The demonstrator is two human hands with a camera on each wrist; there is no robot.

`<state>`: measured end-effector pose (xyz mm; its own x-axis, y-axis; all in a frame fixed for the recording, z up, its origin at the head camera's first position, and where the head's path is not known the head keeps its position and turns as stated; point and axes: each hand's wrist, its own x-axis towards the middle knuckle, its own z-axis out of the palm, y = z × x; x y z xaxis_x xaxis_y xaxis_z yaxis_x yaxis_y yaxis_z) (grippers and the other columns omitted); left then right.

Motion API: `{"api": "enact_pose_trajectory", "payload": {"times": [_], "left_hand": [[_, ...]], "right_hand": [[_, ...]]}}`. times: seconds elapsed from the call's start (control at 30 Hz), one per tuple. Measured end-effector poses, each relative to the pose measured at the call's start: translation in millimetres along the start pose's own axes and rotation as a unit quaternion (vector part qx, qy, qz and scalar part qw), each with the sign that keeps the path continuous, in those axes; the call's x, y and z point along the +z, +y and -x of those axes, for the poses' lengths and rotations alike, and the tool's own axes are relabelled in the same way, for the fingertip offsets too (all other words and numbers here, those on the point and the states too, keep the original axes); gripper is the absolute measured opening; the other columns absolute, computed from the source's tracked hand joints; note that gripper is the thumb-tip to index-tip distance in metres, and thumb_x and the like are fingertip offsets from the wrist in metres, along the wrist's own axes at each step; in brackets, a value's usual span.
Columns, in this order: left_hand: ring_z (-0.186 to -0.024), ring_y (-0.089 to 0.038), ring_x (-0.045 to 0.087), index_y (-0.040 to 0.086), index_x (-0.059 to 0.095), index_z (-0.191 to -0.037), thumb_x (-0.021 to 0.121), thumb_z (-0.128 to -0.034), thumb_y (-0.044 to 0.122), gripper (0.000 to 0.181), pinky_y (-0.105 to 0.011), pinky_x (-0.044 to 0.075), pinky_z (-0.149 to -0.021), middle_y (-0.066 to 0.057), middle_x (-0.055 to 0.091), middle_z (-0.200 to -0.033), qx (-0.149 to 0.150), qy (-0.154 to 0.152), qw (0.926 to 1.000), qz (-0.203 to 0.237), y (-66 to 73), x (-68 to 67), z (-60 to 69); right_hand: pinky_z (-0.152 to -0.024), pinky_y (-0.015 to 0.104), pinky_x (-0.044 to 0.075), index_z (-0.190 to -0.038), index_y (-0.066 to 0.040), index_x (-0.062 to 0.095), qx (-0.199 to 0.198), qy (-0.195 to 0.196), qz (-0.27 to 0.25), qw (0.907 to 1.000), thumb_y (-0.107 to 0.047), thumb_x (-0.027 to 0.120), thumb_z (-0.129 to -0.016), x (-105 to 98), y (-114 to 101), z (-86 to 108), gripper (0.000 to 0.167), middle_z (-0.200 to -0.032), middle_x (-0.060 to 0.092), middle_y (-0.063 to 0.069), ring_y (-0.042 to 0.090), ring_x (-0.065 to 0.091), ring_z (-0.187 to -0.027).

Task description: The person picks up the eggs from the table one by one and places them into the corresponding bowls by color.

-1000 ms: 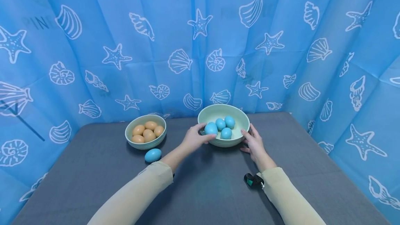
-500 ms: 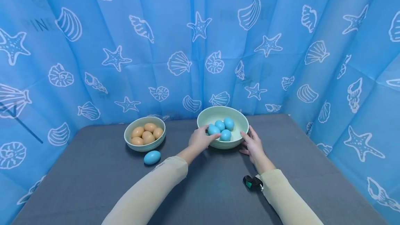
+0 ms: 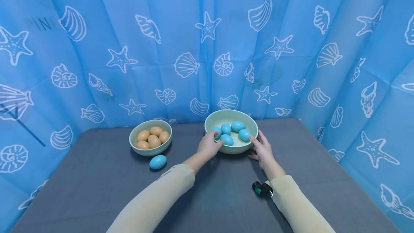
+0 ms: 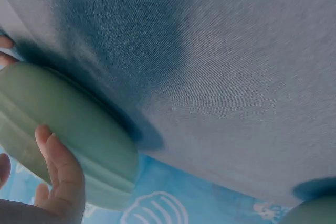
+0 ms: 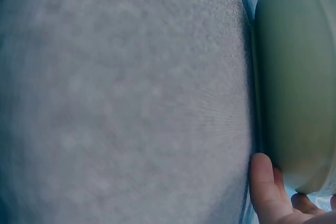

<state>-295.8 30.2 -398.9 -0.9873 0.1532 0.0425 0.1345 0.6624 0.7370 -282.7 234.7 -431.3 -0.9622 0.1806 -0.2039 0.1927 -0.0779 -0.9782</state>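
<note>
Several blue eggs (image 3: 238,126) lie in the larger pale green bowl (image 3: 232,149) at the back of the table. My left hand (image 3: 207,146) is at this bowl's left rim, thumb and forefinger spread beside the nearest eggs. In the left wrist view, fingers (image 4: 65,169) of that hand lie along the bowl's outer wall. My right hand (image 3: 263,150) holds the bowl's right side, thumb at the rim and other fingers low outside. Part of the leftmost egg (image 3: 217,131) is hidden by the left fingers. The right wrist view shows right fingertips (image 5: 261,167) against the bowl's outside.
A smaller green bowl (image 3: 150,152) with several tan eggs (image 3: 154,141) stands at the left. One blue egg (image 3: 158,162) lies on the grey tabletop (image 3: 223,197) before it. Behind the table hangs a blue shell-patterned curtain (image 3: 181,46). A black strap device (image 3: 262,188) is at the right wrist.
My left hand has lowered a blue egg into the larger bowl and let it go. The eggs inside have shifted, one rolling right towards my right thumb. My right hand stays put.
</note>
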Motion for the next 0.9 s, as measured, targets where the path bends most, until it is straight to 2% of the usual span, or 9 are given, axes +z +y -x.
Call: {"api": "enact_pose_trajectory", "payload": {"times": [0.13,0.33,0.37,0.43,0.6,0.77,0.9], "left_hand": [[-0.124,-0.032,0.049,0.004,0.053,-0.135,0.065,-0.0945,0.021,0.046,-0.049,0.044,-0.099,-0.015,0.051,-0.135,0.025,0.001,0.9985,0.048,-9.6,-11.4,11.2],[-0.097,-0.026,0.057,0.004,0.052,-0.135,0.064,-0.095,0.02,0.045,-0.043,0.051,-0.082,-0.016,0.051,-0.134,0.042,-0.012,0.9974,0.058,-26.0,-38.5,32.9],[-0.093,-0.025,0.057,0.004,0.052,-0.135,0.064,-0.0951,0.02,0.045,-0.042,0.051,-0.079,-0.017,0.052,-0.133,0.045,-0.014,0.9975,0.053,-29.1,-43.3,37.4],[-0.096,-0.024,0.057,0.004,0.053,-0.134,0.064,-0.0957,0.021,0.044,-0.042,0.051,-0.08,-0.016,0.052,-0.133,0.05,-0.018,0.998,0.035,-35.5,-53.6,46.7],[-0.115,-0.031,0.054,0.004,0.052,-0.135,0.062,-0.0968,0.022,0.044,-0.048,0.049,-0.092,-0.015,0.05,-0.136,0.063,-0.012,0.9979,-0.013,-54.5,-72.4,67.0],[-0.127,-0.033,0.046,0.002,0.053,-0.135,0.064,-0.096,0.02,0.044,-0.051,0.042,-0.101,-0.016,0.05,-0.137,0.08,0.016,0.9956,-0.047,-70.2,-89.6,82.1],[-0.122,-0.033,0.051,0.002,0.053,-0.134,0.064,-0.0953,0.02,0.045,-0.051,0.044,-0.098,-0.017,0.052,-0.136,0.066,0.042,0.9944,-0.071,-79.7,-109.5,95.5]], "right_hand": [[-0.099,0.06,0.042,-0.157,-0.025,-0.001,0.008,-0.003,0.003,1.0,-0.029,0.045,-0.104,-0.2,-0.5,-1.7,0.07,-0.163,-0.002,0.008,0.043,0.032,-0.136],[-0.1,0.063,0.039,-0.157,-0.024,-0.002,0.017,-0.013,0.0,0.9998,-0.031,0.048,-0.103,-0.6,-3.6,-1.2,0.075,-0.162,-0.002,0.012,0.047,0.027,-0.137],[-0.1,0.063,0.039,-0.157,-0.024,-0.002,0.02,-0.014,-0.001,0.9997,-0.03,0.048,-0.103,-1.1,-4.1,-0.9,0.075,-0.162,-0.002,0.013,0.047,0.026,-0.137],[-0.1,0.064,0.038,-0.157,-0.024,-0.004,0.024,-0.018,-0.001,0.9996,-0.028,0.047,-0.103,-1.1,-4.9,-0.8,0.074,-0.162,-0.001,0.014,0.048,0.025,-0.138],[-0.099,0.064,0.039,-0.157,-0.023,-0.006,0.026,-0.025,0.01,0.9993,-0.026,0.046,-0.104,-3.8,-6.2,-1.9,0.074,-0.161,-0.002,0.017,0.048,0.025,-0.137],[-0.099,0.063,0.04,-0.157,-0.023,-0.007,0.025,-0.028,0.019,0.9991,-0.027,0.045,-0.104,-5.1,-6.7,-2.4,0.074,-0.161,-0.003,0.017,0.048,0.026,-0.137],[-0.099,0.064,0.039,-0.157,-0.023,-0.006,0.025,-0.029,0.023,0.999,-0.027,0.046,-0.104,-4.9,-8.1,-2.0,0.074,-0.161,-0.003,0.016,0.048,0.028,-0.136]]}}
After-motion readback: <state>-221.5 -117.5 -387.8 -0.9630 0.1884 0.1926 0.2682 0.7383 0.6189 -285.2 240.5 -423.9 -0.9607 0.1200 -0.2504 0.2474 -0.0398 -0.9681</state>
